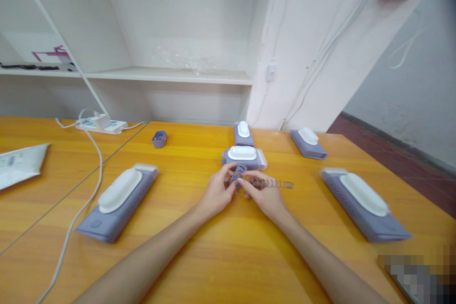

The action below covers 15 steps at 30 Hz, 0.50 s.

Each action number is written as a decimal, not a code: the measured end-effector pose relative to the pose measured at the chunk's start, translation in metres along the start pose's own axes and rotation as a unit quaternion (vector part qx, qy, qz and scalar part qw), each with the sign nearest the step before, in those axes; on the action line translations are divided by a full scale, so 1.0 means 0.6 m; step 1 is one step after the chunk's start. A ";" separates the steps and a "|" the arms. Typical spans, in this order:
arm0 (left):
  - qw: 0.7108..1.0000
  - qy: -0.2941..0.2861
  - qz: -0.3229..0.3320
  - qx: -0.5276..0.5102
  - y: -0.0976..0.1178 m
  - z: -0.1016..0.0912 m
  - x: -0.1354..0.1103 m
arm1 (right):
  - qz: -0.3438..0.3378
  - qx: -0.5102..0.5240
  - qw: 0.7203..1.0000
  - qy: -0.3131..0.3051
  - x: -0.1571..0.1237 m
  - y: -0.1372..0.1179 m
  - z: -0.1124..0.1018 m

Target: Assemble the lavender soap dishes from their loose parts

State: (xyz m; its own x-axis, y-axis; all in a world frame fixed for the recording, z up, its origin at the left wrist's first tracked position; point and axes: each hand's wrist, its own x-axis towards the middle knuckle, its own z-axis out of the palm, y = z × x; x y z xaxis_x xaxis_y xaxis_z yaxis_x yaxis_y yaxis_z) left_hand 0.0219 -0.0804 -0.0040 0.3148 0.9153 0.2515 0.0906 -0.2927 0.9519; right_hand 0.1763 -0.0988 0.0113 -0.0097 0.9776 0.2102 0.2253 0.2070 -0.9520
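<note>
My left hand (pixel 218 190) is closed on a small grey-purple plastic part (pixel 241 169), pinching it from the left. From the other side, my right hand (pixel 265 194) has its fingers closed on the same part. A thin metal coil spring (pixel 284 184) sticks out to the right past my right hand; its other end is hidden by the fingers, and I cannot tell whether it is attached to the part. Just beyond my hands lies a grey-purple case with a white bristled oval top (pixel 242 153). A similar case (pixel 243 129) stands behind it.
More such cases lie at left (pixel 121 199), right (pixel 366 199) and back right (pixel 308 142). A small grey-purple cup-like piece (pixel 159 139) sits at the back. A power strip (pixel 101 124) trails a white cable (pixel 98 161) across the left table. A white packet (pixel 23 166) lies far left.
</note>
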 end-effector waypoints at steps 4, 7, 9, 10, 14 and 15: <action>1.000 0.003 0.004 0.009 0.000 0.000 0.000 | 0.001 0.030 0.999 -0.010 0.004 0.008 -0.002; 1.000 0.005 -0.001 0.002 0.003 0.000 -0.001 | -0.002 0.036 0.999 -0.008 0.007 0.011 -0.004; 1.000 0.003 -0.006 -0.003 0.005 -0.001 -0.001 | -0.006 0.029 1.000 -0.007 0.007 0.012 -0.004; 1.000 0.000 -0.008 -0.005 0.006 -0.001 -0.001 | -0.008 0.024 1.000 -0.003 0.006 0.012 -0.004; 1.000 -0.007 -0.013 -0.003 0.006 -0.002 -0.001 | -0.034 -0.017 0.999 0.029 0.003 0.014 -0.005; 1.000 -0.007 -0.012 -0.002 0.005 -0.002 0.000 | -0.049 -0.036 0.997 0.038 0.003 0.014 -0.005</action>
State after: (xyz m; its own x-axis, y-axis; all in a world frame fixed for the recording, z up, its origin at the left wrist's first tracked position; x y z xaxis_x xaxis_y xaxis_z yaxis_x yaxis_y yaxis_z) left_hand 0.0211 -0.0811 -0.0009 0.3254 0.9179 0.2269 0.0936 -0.2701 0.9583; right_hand 0.1809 -0.0956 0.0041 0.0375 0.9463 0.3211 0.2965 0.2964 -0.9079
